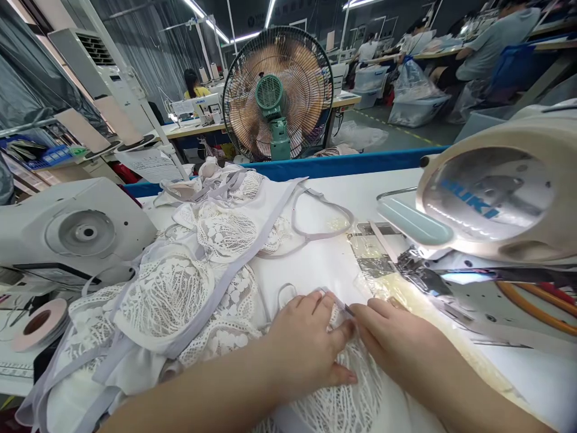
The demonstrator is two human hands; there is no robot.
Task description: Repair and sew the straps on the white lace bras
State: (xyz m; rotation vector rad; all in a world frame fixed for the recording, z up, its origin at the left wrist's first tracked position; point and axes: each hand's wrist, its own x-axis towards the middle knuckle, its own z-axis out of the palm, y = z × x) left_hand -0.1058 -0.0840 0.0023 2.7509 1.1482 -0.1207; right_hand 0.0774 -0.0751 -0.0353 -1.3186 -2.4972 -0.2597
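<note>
A white lace bra (340, 394) with grey trim lies on the table directly under my hands. My left hand (311, 343) is on its upper edge, fingers bent over the fabric and thumb on the lace. Close by on the right, my right hand (396, 331) is closed in a pinch at the same edge. A small dark tip shows at its fingertips beside the grey trim; what it belongs to is hidden. To the left is a heap of similar lace bras (166, 294) with long grey bands. One grey strap (322, 236) loops out beyond the heap.
A sewing machine head (487, 186) stands close on the right, another machine (76, 231) on the left. A roll of pale tape (40, 325) lies near the left edge. Beyond the blue table edge (360, 163) stands a large fan (278, 90). Several people sit farther back.
</note>
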